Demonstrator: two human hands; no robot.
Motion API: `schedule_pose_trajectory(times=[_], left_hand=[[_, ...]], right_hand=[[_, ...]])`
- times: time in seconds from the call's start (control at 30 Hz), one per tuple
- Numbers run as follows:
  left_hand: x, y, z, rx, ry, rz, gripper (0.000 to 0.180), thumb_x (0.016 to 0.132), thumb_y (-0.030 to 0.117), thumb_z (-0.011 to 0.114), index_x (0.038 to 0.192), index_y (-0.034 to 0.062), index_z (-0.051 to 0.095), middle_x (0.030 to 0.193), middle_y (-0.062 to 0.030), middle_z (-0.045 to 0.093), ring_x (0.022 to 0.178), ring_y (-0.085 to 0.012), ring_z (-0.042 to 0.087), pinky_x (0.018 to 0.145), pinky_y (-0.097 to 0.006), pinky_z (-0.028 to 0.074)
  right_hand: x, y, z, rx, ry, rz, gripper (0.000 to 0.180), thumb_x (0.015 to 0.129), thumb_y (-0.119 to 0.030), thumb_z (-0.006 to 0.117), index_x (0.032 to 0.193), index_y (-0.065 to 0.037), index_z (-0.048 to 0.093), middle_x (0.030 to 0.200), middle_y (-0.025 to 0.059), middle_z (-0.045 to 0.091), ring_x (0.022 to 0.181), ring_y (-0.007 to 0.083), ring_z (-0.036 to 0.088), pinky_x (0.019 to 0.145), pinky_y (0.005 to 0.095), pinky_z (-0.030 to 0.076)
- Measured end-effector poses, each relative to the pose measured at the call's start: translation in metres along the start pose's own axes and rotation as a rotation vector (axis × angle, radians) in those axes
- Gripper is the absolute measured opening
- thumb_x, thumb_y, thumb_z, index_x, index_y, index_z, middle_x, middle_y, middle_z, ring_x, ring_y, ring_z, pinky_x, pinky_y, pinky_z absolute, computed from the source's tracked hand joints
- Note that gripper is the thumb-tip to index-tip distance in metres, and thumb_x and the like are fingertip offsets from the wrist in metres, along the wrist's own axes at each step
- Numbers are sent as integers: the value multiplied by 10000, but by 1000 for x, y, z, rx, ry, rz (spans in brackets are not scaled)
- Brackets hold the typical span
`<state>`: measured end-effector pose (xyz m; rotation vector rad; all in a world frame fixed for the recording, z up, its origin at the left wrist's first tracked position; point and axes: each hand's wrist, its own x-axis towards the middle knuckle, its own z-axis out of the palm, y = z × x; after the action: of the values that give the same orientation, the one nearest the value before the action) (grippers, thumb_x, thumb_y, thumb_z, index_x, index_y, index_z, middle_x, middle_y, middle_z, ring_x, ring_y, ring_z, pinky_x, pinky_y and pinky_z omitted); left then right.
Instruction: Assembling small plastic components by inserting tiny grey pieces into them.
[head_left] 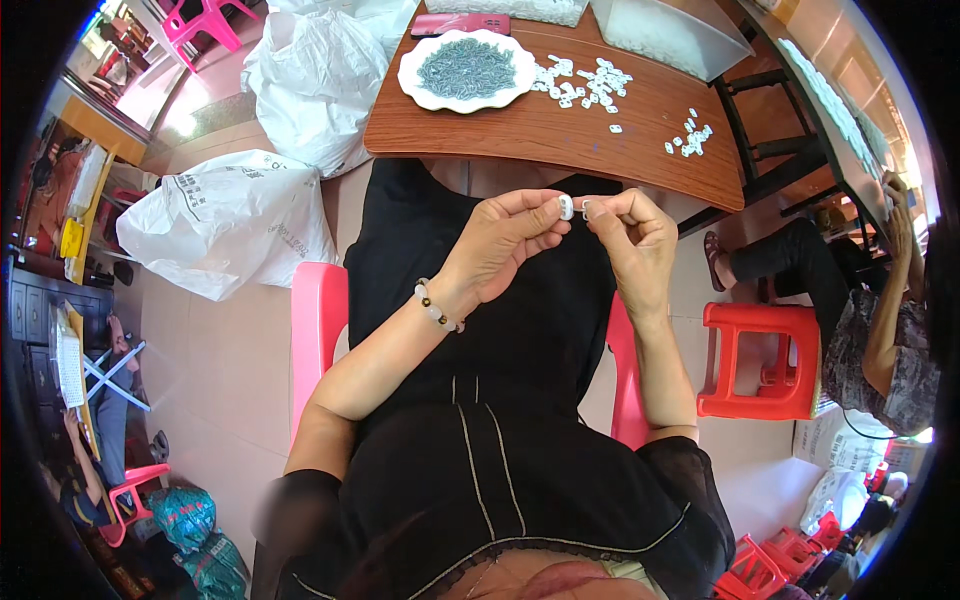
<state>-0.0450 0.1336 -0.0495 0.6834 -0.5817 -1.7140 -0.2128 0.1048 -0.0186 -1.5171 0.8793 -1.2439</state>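
Both my hands are raised over my lap, just short of the table's near edge, with the fingertips almost meeting. My left hand (510, 235) pinches a small white plastic piece (566, 207) between thumb and forefinger. Thumb and forefinger of my right hand (637, 240) are pressed together right beside it, on a tiny item too small to make out. On the brown table a scalloped white plate (409, 75) carries a heap of small grey-blue slivers (466, 69). Loose white plastic pieces (603, 82) lie right of the plate, with a smaller cluster (690, 136) farther right.
A pink phone-like object (460, 24) lies behind the plate. A clear bin (672, 35) stands at the table's far right. White sacks (225, 222) sit on the floor at left. A red stool (760, 360) and a seated person (870, 340) are at right.
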Motion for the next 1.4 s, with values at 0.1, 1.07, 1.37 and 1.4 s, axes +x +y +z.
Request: schedule_pose_trajectory(times=[0.1,1.07,1.37,1.4], left_hand=[[-1,0,2,23,18,8,225,890,130,645,1076,4,629,956,-42,662,832,-109,632,767,-231,524],[-20,30,13,243,-123,-23,237,829,219,727,934,7,708,788,-44,671,667,-80,596,616,-207,498],[-22,30,15,246,-160,-50,267,817,262,739,903,11,708,767,-37,661,666,-80,594,614,-210,495],[-22,30,15,245,-160,-51,267,817,262,739,903,11,708,767,-37,661,666,-80,594,614,-210,495]], right_hand=[[0,1,-1,-17,3,-14,67,865,-32,626,832,19,655,810,27,680,615,-11,485,555,148,373],[1,0,-8,485,-376,113,336,796,-148,754,1037,33,604,1056,115,613,967,152,586,866,282,460],[5,5,-10,372,-518,-13,469,821,-264,724,1151,51,618,1188,195,574,1049,217,566,895,335,465],[4,5,-11,372,-518,-12,469,821,-264,724,1151,51,618,1188,195,574,1049,217,566,895,335,465]])
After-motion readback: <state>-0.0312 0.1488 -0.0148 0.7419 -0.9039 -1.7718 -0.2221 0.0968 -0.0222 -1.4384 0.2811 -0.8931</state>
